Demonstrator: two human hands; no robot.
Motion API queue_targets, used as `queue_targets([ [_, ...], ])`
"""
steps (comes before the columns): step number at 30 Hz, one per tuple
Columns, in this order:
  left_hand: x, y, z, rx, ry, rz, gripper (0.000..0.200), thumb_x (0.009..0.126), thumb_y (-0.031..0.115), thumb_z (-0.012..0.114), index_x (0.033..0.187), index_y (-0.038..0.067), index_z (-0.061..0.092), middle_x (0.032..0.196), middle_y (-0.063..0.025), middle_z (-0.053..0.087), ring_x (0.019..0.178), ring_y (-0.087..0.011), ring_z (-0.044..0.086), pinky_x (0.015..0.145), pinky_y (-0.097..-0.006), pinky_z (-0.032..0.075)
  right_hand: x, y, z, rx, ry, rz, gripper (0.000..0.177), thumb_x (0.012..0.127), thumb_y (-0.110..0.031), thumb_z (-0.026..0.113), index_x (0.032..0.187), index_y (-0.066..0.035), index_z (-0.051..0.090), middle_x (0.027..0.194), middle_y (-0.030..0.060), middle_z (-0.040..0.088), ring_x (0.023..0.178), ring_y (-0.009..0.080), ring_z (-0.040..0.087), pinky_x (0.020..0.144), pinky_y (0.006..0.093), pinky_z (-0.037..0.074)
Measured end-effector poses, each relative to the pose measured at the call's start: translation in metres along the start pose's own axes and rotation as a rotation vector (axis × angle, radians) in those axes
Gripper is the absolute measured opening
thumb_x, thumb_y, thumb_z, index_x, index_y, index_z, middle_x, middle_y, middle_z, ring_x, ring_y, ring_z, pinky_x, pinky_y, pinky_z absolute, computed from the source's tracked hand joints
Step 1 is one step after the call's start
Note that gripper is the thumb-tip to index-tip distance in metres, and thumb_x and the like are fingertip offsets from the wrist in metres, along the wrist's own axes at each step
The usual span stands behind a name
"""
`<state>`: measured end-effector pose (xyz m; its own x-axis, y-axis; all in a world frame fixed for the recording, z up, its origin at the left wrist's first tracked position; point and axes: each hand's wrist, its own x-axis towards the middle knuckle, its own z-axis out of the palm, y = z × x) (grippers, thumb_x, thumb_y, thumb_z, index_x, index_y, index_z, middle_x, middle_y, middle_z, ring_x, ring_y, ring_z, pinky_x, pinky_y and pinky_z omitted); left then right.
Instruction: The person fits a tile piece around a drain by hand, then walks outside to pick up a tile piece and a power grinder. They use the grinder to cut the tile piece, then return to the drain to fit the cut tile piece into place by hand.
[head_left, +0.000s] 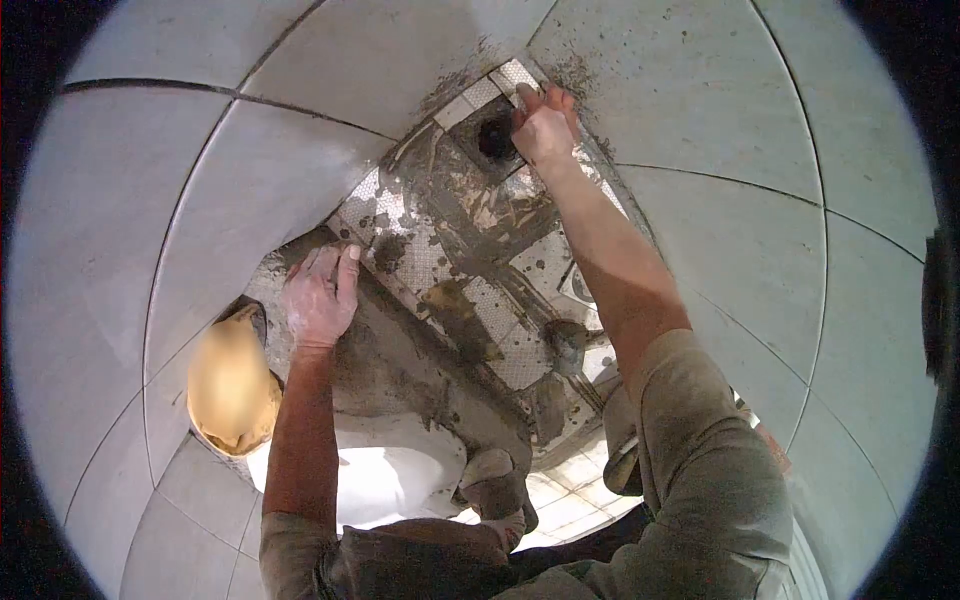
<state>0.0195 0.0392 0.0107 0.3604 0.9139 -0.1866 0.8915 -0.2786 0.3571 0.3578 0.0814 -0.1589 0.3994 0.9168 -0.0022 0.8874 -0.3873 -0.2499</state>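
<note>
My right hand (pixel 546 122) reaches into the far corner of the floor, its fingers bent onto a small piece of white mosaic tile (pixel 516 76). Part of that piece is hidden by the fingers. Close beside this hand is a dark round hole (pixel 495 138) in the floor. My left hand (pixel 322 295) lies on a mortar-smeared ledge (pixel 385 345), fingers stretched out and nothing in them. More mosaic tile (pixel 415 255), spattered with grey mortar, covers the floor between my hands.
Large grey wall tiles (pixel 290 170) rise on both sides. At the left stands a yellowish bag (pixel 235 390), its middle blurred. A smooth white surface (pixel 390 480) lies below the ledge. Near my right forearm are a small mortar-coated object (pixel 567 345) and my shoe (pixel 622 440).
</note>
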Motion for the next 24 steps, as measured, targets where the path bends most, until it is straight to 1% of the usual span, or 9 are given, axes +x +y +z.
queue_targets([
  [7,0.0,-0.001,0.002,-0.026,0.013,-0.017,0.026,0.094,0.03,0.054,0.091,0.007,0.067,0.09,-0.0131,0.067,0.084,-0.0347,0.064,0.078,-0.0456,0.049,0.004,-0.005,-0.012,0.034,-0.09,-0.066,0.041,0.082,-0.025,0.062,0.123,-0.023,0.06,0.13,0.0164,0.048,0.128,0.0367,0.037,0.107,0.0453,0.03],
  [11,0.0,-0.005,0.004,-0.011,-0.018,-0.002,0.026,0.094,0.03,0.054,0.091,0.007,0.067,0.091,-0.0128,0.067,0.085,-0.0347,0.064,0.079,-0.0458,0.048,0.019,-0.002,0.002,-0.025,-0.034,-0.102,0.045,0.081,-0.025,0.061,0.126,-0.025,0.059,0.134,0.0162,0.045,0.131,0.037,0.035,0.107,0.0479,0.031],
  [13,0.0,-0.004,0.003,0.025,-0.017,-0.008,0.025,0.094,0.03,0.055,0.091,0.008,0.067,0.09,-0.0119,0.068,0.084,-0.0339,0.064,0.077,-0.0441,0.049,0.025,-0.006,-0.005,-0.14,-0.097,-0.15,0.051,0.081,-0.04,0.064,0.13,-0.027,0.059,0.141,0.0169,0.042,0.132,0.0382,0.036,0.107,0.0465,0.033],
  [14,0.0,-0.004,0.003,0.026,-0.015,-0.009,0.025,0.094,0.03,0.055,0.091,0.008,0.067,0.09,-0.0119,0.068,0.084,-0.0339,0.064,0.077,-0.0441,0.049,0.027,-0.009,-0.007,-0.139,-0.095,-0.151,0.051,0.081,-0.04,0.064,0.13,-0.027,0.059,0.141,0.0169,0.042,0.132,0.0382,0.036,0.107,0.0465,0.033],
  [17,0.001,-0.003,0.004,-0.005,0.001,0.014,0.025,0.094,0.03,0.055,0.09,0.008,0.068,0.089,-0.011,0.068,0.083,-0.0333,0.065,0.075,-0.0419,0.05,0.029,-0.011,-0.014,-0.116,-0.162,-0.1,0.052,0.082,-0.039,0.062,0.133,-0.027,0.057,0.145,0.0168,0.038,0.134,0.0385,0.033,0.108,0.0474,0.032],
  [19,0.002,-0.001,0.005,-0.133,0.117,0.097,0.035,0.096,0.03,0.053,0.075,0.002,0.055,0.074,-0.019,0.057,0.072,-0.0419,0.057,0.062,-0.0473,0.044,0.025,-0.009,-0.023,-0.156,-0.229,-0.136,0.053,0.083,-0.036,0.062,0.135,-0.028,0.054,0.145,0.0176,0.038,0.135,0.0387,0.032,0.107,0.0473,0.033],
  [20,0.002,0.0,0.005,-0.135,0.117,0.095,0.035,0.096,0.03,0.053,0.075,0.002,0.055,0.074,-0.019,0.057,0.072,-0.0419,0.057,0.062,-0.0473,0.044,0.023,-0.007,-0.023,-0.158,-0.23,-0.137,0.053,0.083,-0.036,0.062,0.135,-0.028,0.054,0.145,0.0176,0.038,0.135,0.0387,0.032,0.107,0.0473,0.033],
  [22,0.001,0.001,0.003,-0.113,0.105,0.069,0.035,0.096,0.031,0.053,0.076,0.002,0.056,0.075,-0.0188,0.058,0.072,-0.0418,0.058,0.063,-0.0469,0.045,0.014,-0.002,-0.019,-0.114,-0.178,-0.113,0.054,0.079,-0.022,0.06,0.132,-0.025,0.055,0.142,0.0153,0.039,0.135,0.0365,0.031,0.108,0.0472,0.03],
  [24,0.001,0.002,-0.001,-0.058,0.054,0.033,0.029,0.095,0.03,0.054,0.084,0.005,0.062,0.081,-0.0162,0.063,0.077,-0.0385,0.061,0.068,-0.0446,0.047,0.006,0.003,-0.019,-0.13,-0.173,-0.122,0.054,0.081,-0.026,0.062,0.134,-0.026,0.053,0.14,0.0173,0.041,0.133,0.0384,0.033,0.107,0.0469,0.033],
])
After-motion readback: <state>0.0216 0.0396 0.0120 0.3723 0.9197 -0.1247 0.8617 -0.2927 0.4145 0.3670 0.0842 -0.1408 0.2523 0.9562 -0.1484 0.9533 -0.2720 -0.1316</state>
